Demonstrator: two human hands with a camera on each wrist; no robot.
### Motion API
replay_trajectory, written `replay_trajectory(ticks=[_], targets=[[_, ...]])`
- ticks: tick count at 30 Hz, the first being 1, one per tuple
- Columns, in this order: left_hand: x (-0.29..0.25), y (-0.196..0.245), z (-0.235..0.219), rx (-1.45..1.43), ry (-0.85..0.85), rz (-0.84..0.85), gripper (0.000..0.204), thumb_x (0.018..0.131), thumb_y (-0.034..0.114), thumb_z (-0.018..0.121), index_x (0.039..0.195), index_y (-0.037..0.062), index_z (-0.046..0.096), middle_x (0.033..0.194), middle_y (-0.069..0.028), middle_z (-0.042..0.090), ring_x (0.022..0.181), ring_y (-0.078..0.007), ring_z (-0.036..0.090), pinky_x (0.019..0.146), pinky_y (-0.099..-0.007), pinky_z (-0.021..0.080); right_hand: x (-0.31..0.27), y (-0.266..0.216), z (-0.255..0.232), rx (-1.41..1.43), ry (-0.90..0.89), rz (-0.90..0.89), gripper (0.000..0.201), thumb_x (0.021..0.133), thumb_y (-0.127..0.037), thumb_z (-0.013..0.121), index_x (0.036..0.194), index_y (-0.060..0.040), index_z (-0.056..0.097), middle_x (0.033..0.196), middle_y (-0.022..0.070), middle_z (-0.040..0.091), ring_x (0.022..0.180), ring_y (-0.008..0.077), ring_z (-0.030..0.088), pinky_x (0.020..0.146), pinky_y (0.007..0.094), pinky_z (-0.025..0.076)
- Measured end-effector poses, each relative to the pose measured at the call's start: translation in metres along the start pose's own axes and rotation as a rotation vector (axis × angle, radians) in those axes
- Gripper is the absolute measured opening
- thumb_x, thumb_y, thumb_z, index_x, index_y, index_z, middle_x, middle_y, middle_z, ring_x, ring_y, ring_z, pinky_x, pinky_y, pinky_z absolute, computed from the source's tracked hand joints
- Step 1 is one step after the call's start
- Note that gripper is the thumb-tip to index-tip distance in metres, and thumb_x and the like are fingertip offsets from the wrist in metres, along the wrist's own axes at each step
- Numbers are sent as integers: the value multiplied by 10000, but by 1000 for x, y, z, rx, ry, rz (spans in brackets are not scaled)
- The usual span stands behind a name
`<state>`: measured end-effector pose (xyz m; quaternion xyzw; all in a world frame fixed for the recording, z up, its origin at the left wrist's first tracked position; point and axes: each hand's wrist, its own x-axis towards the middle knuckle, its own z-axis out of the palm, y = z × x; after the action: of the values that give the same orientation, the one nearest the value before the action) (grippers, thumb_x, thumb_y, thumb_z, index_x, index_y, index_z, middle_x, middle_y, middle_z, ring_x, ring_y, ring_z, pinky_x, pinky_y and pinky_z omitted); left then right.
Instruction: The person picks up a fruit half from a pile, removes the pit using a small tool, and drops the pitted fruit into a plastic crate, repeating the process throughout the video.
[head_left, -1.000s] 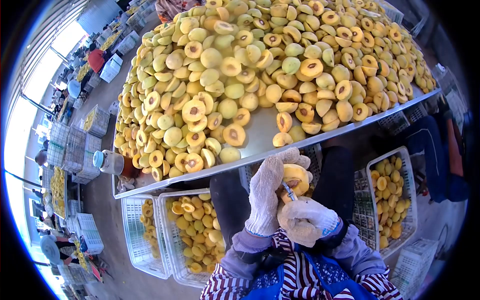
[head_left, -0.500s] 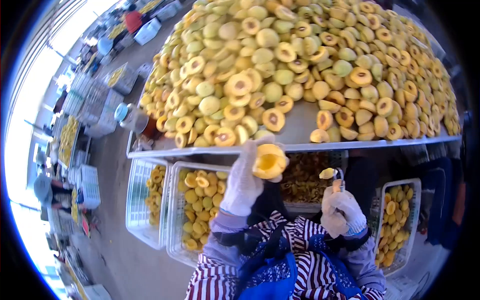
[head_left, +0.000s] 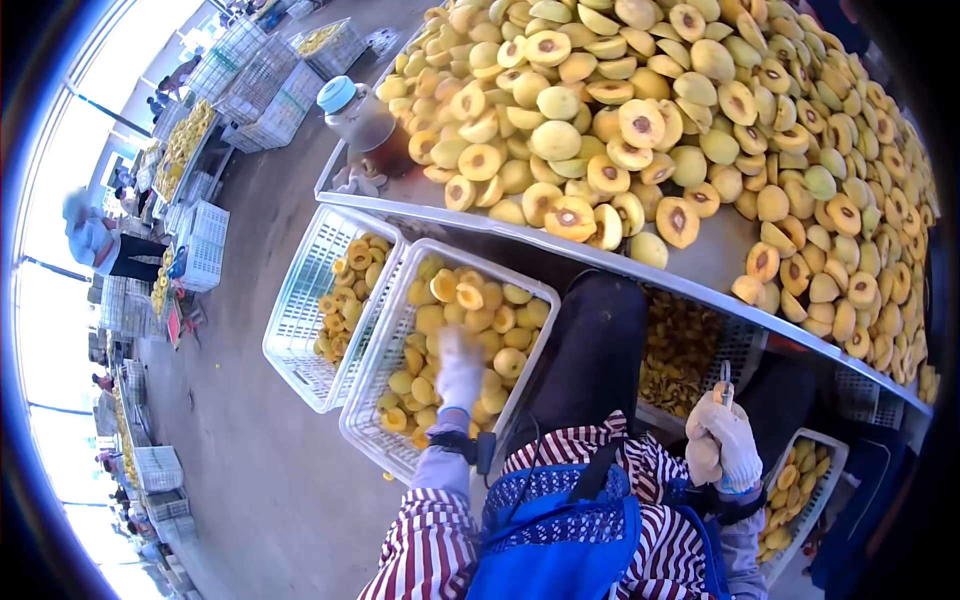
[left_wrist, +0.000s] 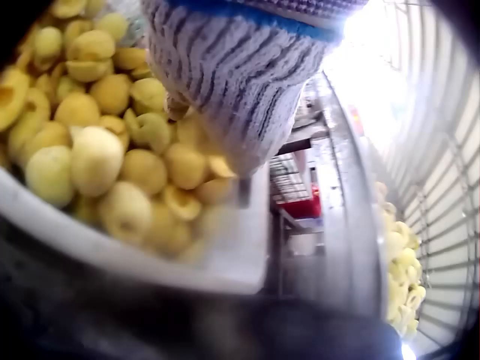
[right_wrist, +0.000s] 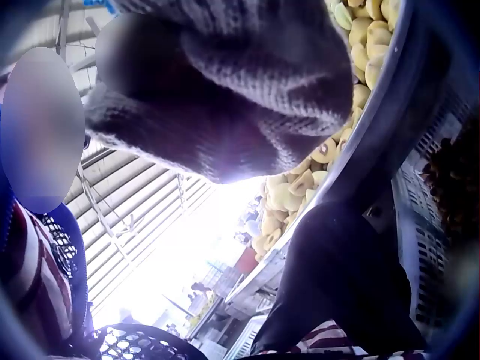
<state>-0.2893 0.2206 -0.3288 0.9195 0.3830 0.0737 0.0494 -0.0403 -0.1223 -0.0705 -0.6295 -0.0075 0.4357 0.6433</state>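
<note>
My left hand [head_left: 460, 368], in a white knitted glove, is blurred over a white crate [head_left: 352, 420] of yellow fruit halves [head_left: 510, 362]. Its fingers look stretched out, with no fruit plainly held. The left wrist view shows the glove [left_wrist: 232, 82] beside the fruit [left_wrist: 97, 159], its fingertips blurred or hidden. Low on the right, my gloved right hand [head_left: 722, 440] grips a small tool with a metal loop [head_left: 724, 384] pointing up from the fist. Close up in the right wrist view are the curled glove fingers [right_wrist: 247, 90]; the tool cannot be made out there.
A metal-edged table [head_left: 480, 222] bears a large heap of fruit halves [head_left: 640, 125] and a jar with a blue lid [head_left: 338, 94]. Beside the crate stands another white crate [head_left: 290, 345]. A crate of scraps [head_left: 680, 345] sits beneath the table; another fruit crate [head_left: 795, 490] is at right.
The left hand has moved from in front of the table down over the left crate; the fruit half it held is no longer seen in it. The yellow bit on the right hand's tool is gone. The head view has shifted left.
</note>
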Motion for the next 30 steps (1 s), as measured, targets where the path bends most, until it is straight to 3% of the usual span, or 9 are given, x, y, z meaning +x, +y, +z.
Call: replay_trajectory(ticks=[1,4,11,14,16,19,21,27,30], targets=[[-5,5,4,202,-242,199,407,963,229,571,1369,213,549,1345,-82,582,1209,-281,577,964,-355,502,1,-2,5,-17,-12,16,254,925,-217,602,743,-43,567,680,45,582,496,95,508,457,229,392],[5,15,6,-538,-739,33,412,949,411,559,1324,244,590,1319,-119,599,1176,-320,601,946,-405,503,2,-8,15,-69,-48,41,262,930,-218,590,741,-38,571,655,42,578,448,109,508,419,239,393],[71,46,-87,-546,-124,-273,403,953,413,560,1299,213,607,1249,-114,649,1116,-322,628,942,-408,498,1,-9,20,-112,-71,109,183,921,-168,601,801,-30,600,714,51,619,598,111,558,559,242,443],[90,27,-40,-259,218,-202,414,954,395,579,1312,186,592,1227,-109,659,1109,-291,635,952,-390,494,-1,-3,23,-110,-77,60,166,919,-151,610,808,-28,614,738,55,636,636,110,583,597,238,465],[96,32,-53,-405,-741,-225,433,956,397,584,1323,167,596,1234,-113,659,1130,-273,624,981,-366,477,-4,-6,28,-110,-72,77,171,916,-151,611,797,-29,616,725,52,634,603,108,582,569,233,465],[60,22,9,-757,-776,204,465,987,387,529,1369,121,557,1228,-147,661,1175,-255,610,1002,-337,452,-13,-17,28,-132,-46,123,172,912,-152,609,792,-29,617,698,46,625,555,106,574,527,227,458],[50,67,-81,-760,-799,-72,450,994,375,535,1357,112,571,1217,-136,670,1172,-228,612,1003,-316,447,-12,-6,20,-129,-29,44,172,910,-155,607,796,-27,618,680,42,617,527,105,565,501,225,450],[-43,-32,-78,-521,-4,-542,491,888,400,645,1291,120,627,1260,-170,638,1183,-343,581,1042,-397,426,-7,7,18,-132,-55,120,194,909,-155,586,768,-24,618,656,37,605,526,102,560,489,223,433],[-98,-92,-85,-119,43,-835,563,823,330,668,1318,70,596,1318,-193,594,1274,-341,507,1090,-418,389,3,16,20,-167,-66,39,200,915,-151,578,765,-23,614,634,37,594,487,102,543,461,218,418]])
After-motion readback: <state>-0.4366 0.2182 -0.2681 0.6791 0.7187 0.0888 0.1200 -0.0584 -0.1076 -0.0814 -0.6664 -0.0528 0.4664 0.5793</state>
